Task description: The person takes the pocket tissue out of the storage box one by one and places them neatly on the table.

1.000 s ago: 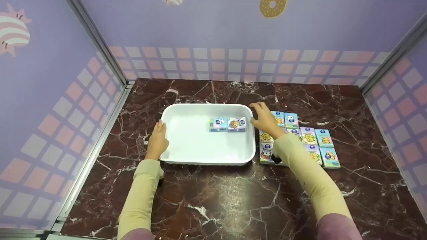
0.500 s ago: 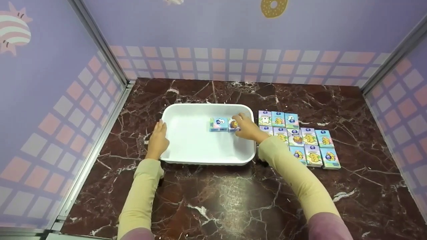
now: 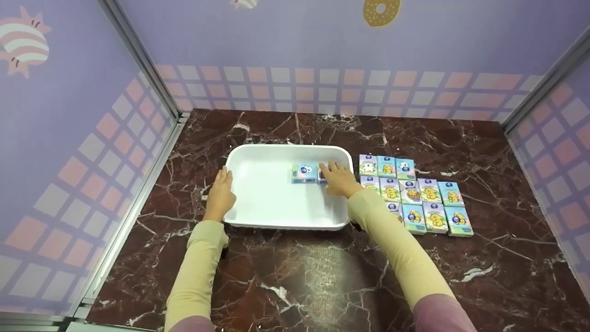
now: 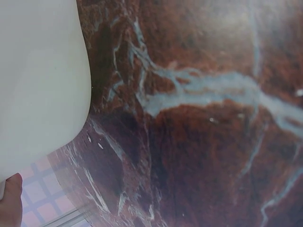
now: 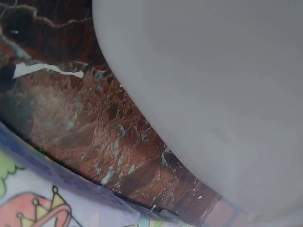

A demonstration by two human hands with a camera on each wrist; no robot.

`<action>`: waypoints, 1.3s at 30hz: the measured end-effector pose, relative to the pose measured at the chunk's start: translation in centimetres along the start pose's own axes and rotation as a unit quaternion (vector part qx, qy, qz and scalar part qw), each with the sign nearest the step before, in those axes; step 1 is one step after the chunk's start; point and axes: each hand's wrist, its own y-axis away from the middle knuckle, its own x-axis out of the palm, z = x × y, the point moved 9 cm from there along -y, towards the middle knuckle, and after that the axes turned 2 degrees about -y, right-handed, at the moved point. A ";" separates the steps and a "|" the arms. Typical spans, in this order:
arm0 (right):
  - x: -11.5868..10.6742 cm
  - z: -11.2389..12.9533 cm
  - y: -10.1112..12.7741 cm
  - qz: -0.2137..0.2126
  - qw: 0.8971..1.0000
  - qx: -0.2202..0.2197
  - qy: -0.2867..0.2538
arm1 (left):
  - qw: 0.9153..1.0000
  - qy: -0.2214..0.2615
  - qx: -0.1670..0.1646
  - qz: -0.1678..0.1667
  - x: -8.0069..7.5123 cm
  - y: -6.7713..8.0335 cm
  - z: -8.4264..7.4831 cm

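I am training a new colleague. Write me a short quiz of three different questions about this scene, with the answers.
1. True or false: the left hand rests on the left rim of the white tray.
2. Where is the right hand? A) on the packs on the table B) inside the tray, on a pack C) raised above the table
3. Fill in: the pack that shows fully in the tray lies to the ____ of the right hand.

Key
1. True.
2. B; the hand covers most of a second pack, so the grip cannot be judged.
3. Left. The other packs lie in rows on the marble table, right of the tray.
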 end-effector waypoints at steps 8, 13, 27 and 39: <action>0.6 0.4 -0.1 0.009 0.999 -0.027 0.037 | 1.000 0.005 0.001 -0.007 -0.1 0.1 0.0; 0.1 0.9 0.1 -0.021 0.997 -0.054 0.047 | 1.000 0.004 0.006 -0.018 -0.3 0.2 0.0; 1.1 1.0 0.5 -0.018 0.997 0.015 -0.078 | 1.000 0.001 -0.001 -0.003 0.0 0.0 0.1; 1.4 0.8 0.4 -0.024 0.997 0.002 -0.070 | 1.000 0.005 -0.006 0.003 0.1 0.0 0.2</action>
